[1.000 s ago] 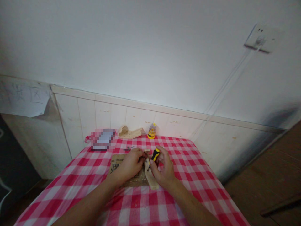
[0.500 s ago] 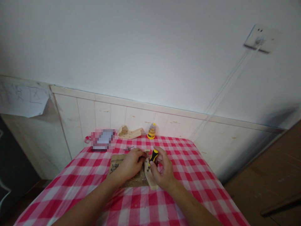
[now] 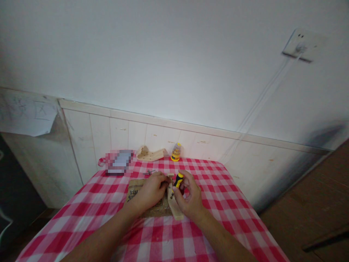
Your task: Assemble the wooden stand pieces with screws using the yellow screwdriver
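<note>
Yellow screwdriver point(image 3: 178, 179) in curled right fingers point(image 3: 190, 177), wooden piece point(image 3: 176, 210) at left fingers point(image 3: 163, 178), grip unclear, brown cloth point(image 3: 135, 185) beneath

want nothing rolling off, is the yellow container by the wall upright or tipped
Upright: the yellow container stands on its base on the tablecloth, narrow top up.

The screwdriver handle point(image 3: 178, 180) looks plastic, the slat point(image 3: 176, 210) wood, the sack point(image 3: 134, 186) rough cloth.

Person is showing bare left forearm point(image 3: 109, 234) and bare right forearm point(image 3: 220, 240), both tapering; left hand point(image 3: 154, 189) and right hand point(image 3: 193, 198) are showing bare too.
</note>
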A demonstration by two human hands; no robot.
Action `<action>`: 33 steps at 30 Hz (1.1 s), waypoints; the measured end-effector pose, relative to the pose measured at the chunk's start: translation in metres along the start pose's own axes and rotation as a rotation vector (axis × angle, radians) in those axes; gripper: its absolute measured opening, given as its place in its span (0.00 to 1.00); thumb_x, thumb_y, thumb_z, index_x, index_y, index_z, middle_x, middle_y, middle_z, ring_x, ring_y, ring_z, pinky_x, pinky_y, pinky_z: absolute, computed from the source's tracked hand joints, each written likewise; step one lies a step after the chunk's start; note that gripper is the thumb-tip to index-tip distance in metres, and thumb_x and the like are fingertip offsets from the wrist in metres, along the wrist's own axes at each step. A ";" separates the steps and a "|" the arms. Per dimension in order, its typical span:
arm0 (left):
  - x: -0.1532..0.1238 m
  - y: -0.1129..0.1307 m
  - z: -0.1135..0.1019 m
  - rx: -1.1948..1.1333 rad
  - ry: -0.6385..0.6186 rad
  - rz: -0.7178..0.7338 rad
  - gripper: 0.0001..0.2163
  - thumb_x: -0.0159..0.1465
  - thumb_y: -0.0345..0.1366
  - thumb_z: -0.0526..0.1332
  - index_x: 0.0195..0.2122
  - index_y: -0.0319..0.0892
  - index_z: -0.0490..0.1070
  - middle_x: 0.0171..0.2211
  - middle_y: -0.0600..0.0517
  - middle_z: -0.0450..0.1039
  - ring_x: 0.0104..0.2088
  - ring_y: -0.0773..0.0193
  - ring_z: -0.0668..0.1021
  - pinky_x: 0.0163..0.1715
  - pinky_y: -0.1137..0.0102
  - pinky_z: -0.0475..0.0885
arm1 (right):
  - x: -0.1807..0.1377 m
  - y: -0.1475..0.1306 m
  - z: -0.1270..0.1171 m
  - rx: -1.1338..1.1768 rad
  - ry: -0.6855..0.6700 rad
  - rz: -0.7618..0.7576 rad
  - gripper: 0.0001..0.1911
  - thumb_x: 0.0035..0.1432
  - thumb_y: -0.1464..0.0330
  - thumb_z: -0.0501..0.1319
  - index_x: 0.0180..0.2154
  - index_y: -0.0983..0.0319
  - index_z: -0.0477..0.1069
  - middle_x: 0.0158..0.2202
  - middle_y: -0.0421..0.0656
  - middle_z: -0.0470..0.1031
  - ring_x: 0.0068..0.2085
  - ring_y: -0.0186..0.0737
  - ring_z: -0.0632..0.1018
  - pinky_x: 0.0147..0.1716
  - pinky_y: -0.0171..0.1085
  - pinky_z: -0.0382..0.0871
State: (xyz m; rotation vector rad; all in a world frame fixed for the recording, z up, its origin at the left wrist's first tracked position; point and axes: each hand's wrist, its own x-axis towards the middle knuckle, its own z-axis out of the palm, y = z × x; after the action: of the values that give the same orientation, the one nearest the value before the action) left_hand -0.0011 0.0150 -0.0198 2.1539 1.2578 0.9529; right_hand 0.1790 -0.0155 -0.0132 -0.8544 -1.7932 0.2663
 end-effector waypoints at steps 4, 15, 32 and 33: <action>0.000 -0.001 0.000 -0.003 0.001 0.002 0.12 0.65 0.27 0.57 0.41 0.41 0.81 0.42 0.46 0.81 0.47 0.55 0.79 0.51 0.63 0.71 | 0.000 0.000 0.001 -0.002 0.020 -0.001 0.26 0.60 0.72 0.63 0.59 0.56 0.63 0.31 0.36 0.72 0.26 0.34 0.73 0.25 0.32 0.70; 0.000 0.000 -0.001 -0.004 -0.009 0.000 0.12 0.65 0.28 0.56 0.41 0.41 0.81 0.42 0.45 0.81 0.47 0.55 0.79 0.52 0.62 0.72 | -0.001 0.001 0.002 -0.013 0.036 0.003 0.25 0.60 0.72 0.63 0.58 0.57 0.63 0.29 0.35 0.71 0.25 0.33 0.72 0.24 0.31 0.69; -0.001 0.003 -0.002 -0.001 -0.003 0.021 0.12 0.66 0.28 0.56 0.40 0.41 0.81 0.42 0.45 0.81 0.46 0.55 0.79 0.50 0.62 0.71 | -0.002 0.028 0.016 0.109 0.145 0.144 0.25 0.67 0.68 0.62 0.63 0.57 0.63 0.33 0.39 0.79 0.32 0.37 0.80 0.33 0.35 0.76; -0.001 0.003 -0.002 0.000 -0.006 0.021 0.12 0.66 0.28 0.56 0.40 0.41 0.81 0.42 0.45 0.81 0.45 0.55 0.79 0.50 0.62 0.72 | -0.003 0.028 0.017 0.116 0.139 0.147 0.25 0.67 0.67 0.62 0.63 0.58 0.62 0.34 0.39 0.79 0.32 0.37 0.80 0.34 0.36 0.76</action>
State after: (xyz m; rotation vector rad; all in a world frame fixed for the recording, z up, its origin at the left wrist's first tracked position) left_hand -0.0010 0.0132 -0.0166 2.1720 1.2345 0.9548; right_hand 0.1765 0.0065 -0.0374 -0.9014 -1.5731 0.3926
